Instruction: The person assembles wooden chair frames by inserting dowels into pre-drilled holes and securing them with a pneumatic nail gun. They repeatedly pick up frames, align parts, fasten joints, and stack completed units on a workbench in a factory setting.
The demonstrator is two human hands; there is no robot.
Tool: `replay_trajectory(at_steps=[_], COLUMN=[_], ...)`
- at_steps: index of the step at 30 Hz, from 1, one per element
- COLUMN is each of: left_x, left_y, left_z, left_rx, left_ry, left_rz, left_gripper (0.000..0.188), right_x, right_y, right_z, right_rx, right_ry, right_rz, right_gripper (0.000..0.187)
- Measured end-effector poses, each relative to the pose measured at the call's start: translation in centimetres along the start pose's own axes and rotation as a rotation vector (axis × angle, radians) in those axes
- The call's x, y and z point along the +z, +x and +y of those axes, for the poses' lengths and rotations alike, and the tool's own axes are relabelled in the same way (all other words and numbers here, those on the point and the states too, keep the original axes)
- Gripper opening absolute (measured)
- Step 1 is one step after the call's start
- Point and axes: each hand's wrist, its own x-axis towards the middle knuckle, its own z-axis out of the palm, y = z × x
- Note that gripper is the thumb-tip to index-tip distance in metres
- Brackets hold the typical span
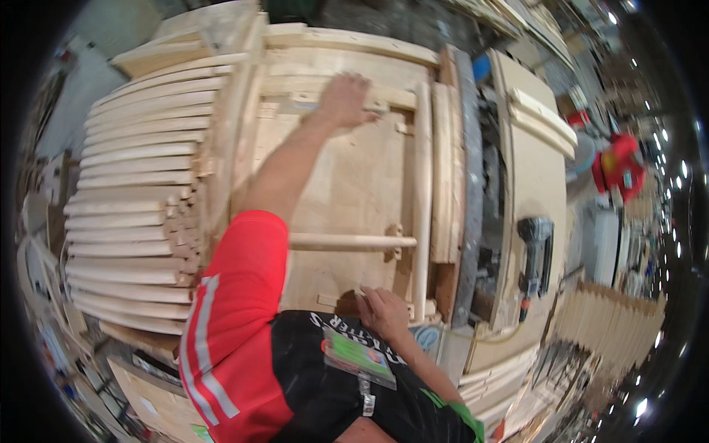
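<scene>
Head view: the left hand (346, 100) rests over the upper rail (399, 97), thumb apart from the fingers; I can't tell whether they grip. The right hand (385, 314) is loosely curled, its hold unclear. Between both sets of fingers lies a round crossbar (347, 241), its end close against the long post (422, 192). Uneven pressure from the left fingers could skew the rail, putting the frame out of square.

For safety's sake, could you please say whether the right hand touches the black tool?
Apart: the head view shows a grey beam between the right hand and black tool.
</scene>
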Motion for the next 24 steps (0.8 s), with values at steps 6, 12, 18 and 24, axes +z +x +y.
replay_trajectory(at_steps=[6, 12, 18, 24], left_x=[-2.5, -2.7, -2.1, -1.8], left_y=[0.4, -0.7, -0.9, -5.3], left_z=[1.7, 0.8, 2.7, 12.1], left_rx=[0.009, -0.011, -0.124, -0.441], left_ry=[-0.047, -0.06, -0.097, -0.507], left_rz=[-0.123, -0.088, 0.061, 0.387], left_gripper=[0.093, 0.09, 0.085, 0.077], right_x=[-0.7, -14.5, -22.7, -26.5], right_y=[-0.3, 0.3, -2.1, 0.6], right_z=[0.0, 8.4, 17.5, 20.2], right_rx=[0.041, 0.208, 0.567, 0.457], right_ry=[0.096, -0.382, -0.753, -0.548], right_rz=[0.068, 0.557, 0.429, 0.143], right_gripper=[0.022, 0.03, 0.051, 0.075])
